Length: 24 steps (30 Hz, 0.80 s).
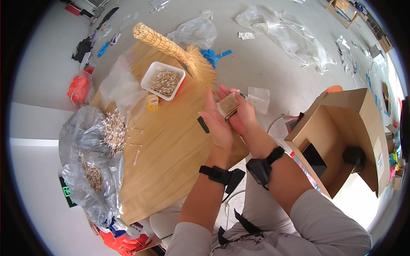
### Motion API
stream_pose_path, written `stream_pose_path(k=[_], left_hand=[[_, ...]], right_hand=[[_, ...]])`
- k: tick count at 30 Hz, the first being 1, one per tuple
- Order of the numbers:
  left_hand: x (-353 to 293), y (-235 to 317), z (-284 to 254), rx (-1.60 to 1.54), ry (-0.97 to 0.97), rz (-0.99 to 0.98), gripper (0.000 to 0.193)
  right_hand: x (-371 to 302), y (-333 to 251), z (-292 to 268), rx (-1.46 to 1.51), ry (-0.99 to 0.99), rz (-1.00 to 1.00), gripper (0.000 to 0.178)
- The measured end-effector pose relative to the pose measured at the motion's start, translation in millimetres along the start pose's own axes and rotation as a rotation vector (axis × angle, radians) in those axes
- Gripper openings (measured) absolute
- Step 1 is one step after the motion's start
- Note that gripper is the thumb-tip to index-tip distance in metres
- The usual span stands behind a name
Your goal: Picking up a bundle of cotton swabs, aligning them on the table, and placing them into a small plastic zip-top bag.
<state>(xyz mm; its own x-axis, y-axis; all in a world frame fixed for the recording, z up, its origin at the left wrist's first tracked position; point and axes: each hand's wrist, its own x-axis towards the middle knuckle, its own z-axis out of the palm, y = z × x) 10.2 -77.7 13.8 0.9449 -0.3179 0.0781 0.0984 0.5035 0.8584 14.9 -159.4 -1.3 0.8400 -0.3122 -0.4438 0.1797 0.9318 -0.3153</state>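
Cradling a bundle of cotton swabs [227,105] in the right hand [244,114], near the right edge of the wooden table [171,158]. Clasped with the thumb at the right end of the bundle and the fingers apparently beneath and behind, so gripping rather than merely carrying.

Holding nothing visible in the left hand [218,128]: spread flat, palm turned up, fingers stretched forward, set right beside the left end of the bundle. Cannot tell from this angle about actual contact between left palm and swabs.

Seems to be at a step of gathering or squaring up, judging by the closeness of the open palm to the stick ends. Lying side by side and roughly parallel in the bundle, unlike the jumbled swabs [165,83] in the white tub [147,79] or the loose heap [114,132] on the grey plastic bag [83,130] at the left.

Likely calls next for light, even pressure: firm enough to keep the sticks parallel, soft enough not to bend the thin shafts or squeeze out the middle ones. Calls too for staying off the straw broom [168,46], bristles just beyond the fingertips
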Motion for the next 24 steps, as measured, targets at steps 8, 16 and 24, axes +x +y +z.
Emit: stream_pose_path(k=[8,16,24], left_hand=[[-24.1,8.2,-8.3,0.203,0.104,0.043,0.094],[-30.6,-9.3,-1.2,0.027,0.035,0.058,0.089],[-25.9,0.5,-5.9,0.201,0.169,0.093,0.088]], right_hand=[[-0.1,-4.6,-2.7,0.028,-0.005,0.034,0.023],[-3.7,2.6,2.9,0.059,-0.026,0.011,0.024],[-6.0,-5.4,-4.9,0.097,0.070,0.032,0.030]])
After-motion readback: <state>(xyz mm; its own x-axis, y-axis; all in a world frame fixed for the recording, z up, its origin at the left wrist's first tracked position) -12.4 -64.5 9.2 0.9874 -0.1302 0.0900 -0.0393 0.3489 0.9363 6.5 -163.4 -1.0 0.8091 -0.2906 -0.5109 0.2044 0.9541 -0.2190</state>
